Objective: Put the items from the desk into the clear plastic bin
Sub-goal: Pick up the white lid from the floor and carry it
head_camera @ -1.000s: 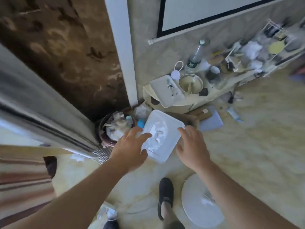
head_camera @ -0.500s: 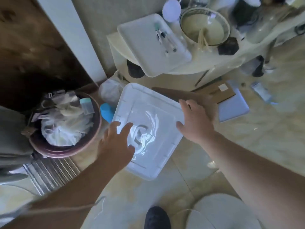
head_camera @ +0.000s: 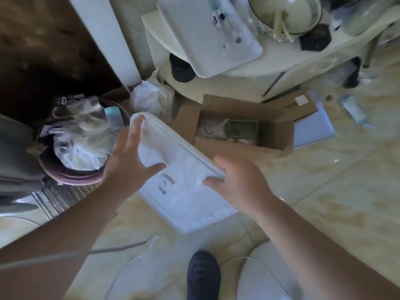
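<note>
The clear plastic bin, closed with a white lid, is tilted above the floor between my hands. My left hand grips its far left corner and rim, and my right hand grips its right edge. The low cream desk stands beyond it. On the desk lie a white tray with pens, a bowl with sticks in it and a small black object.
An open cardboard box lies on the floor just behind the bin. A full waste basket stands at the left, a plastic bag by the desk's foot. My dark shoe and a round white object are near me.
Both hands have closed on the bin and lifted and tilted it off the cardboard box, which now shows open behind it. The camera has moved closer and lower.
</note>
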Tool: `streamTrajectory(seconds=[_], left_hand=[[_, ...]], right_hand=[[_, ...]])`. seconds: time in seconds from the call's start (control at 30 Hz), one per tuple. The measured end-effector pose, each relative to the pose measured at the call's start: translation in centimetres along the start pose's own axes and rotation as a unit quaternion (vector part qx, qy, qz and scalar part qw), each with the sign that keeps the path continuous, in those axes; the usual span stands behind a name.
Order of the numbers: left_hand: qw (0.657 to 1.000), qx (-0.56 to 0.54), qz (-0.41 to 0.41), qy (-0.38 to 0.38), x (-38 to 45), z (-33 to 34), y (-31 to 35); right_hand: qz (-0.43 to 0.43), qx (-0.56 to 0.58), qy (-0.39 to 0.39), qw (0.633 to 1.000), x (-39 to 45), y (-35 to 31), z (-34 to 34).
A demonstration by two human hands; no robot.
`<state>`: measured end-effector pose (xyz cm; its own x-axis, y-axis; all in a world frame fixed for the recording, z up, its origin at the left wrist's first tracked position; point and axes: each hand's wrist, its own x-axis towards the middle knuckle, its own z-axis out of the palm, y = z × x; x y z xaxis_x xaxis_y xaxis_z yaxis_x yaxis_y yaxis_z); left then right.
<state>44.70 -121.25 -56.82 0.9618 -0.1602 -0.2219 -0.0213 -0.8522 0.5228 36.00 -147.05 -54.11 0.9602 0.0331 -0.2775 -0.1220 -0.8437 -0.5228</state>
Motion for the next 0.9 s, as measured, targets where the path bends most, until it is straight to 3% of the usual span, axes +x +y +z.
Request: streamTrajectory(seconds=[0.13,0.2,0.3,0.4,0.5,0.57,0.67,0.73,0.8,0.9], left_hand=[[0.991,-0.093,-0.072,0.057,-4.1,-8.4,3.0],[0.991,-0.098,-0.085,0.033,-6.8,-12.8,4.7],[0.998,-0.062,0.014,0.000,-12.0,-19.4,7.0],[0.997,-0.048,0.045,-0.025,-18.6,-27.8,11.4],[0.997,-0.042,0.051,-0.029,-25.7,-36.3,16.8],[0.997,-0.056,0.040,-0.033,-29.9,-41.5,19.6],[0.982,-0.187,-0.035,0.007,-35.4,-48.1,21.8],[0.973,-0.228,-0.040,0.023,-39.1,-51.6,21.8],[0.975,-0.218,-0.013,0.034,-42.2,-55.4,21.4],[0.942,-0.322,-0.084,0.032,-46.4,-60.1,17.9]], right_hand=[[-0.036,-0.024,0.057,0.997,-4.3,-3.4,-6.2],[-0.020,-0.014,0.040,0.999,-6.9,-5.6,-9.8],[-0.002,0.072,-0.016,0.997,-11.9,-9.9,-16.0],[0.084,0.211,-0.143,0.963,-17.3,-14.6,-22.7],[0.154,0.167,-0.178,0.957,-22.0,-18.1,-27.0],[0.215,0.121,-0.169,0.954,-24.5,-20.5,-28.9],[0.328,0.260,-0.158,0.894,-27.2,-25.3,-31.0],[0.310,0.340,-0.140,0.877,-28.7,-28.5,-32.1],[0.257,0.342,-0.074,0.901,-30.3,-31.8,-32.9],[0.193,0.348,0.016,0.917,-32.6,-37.0,-33.6]])
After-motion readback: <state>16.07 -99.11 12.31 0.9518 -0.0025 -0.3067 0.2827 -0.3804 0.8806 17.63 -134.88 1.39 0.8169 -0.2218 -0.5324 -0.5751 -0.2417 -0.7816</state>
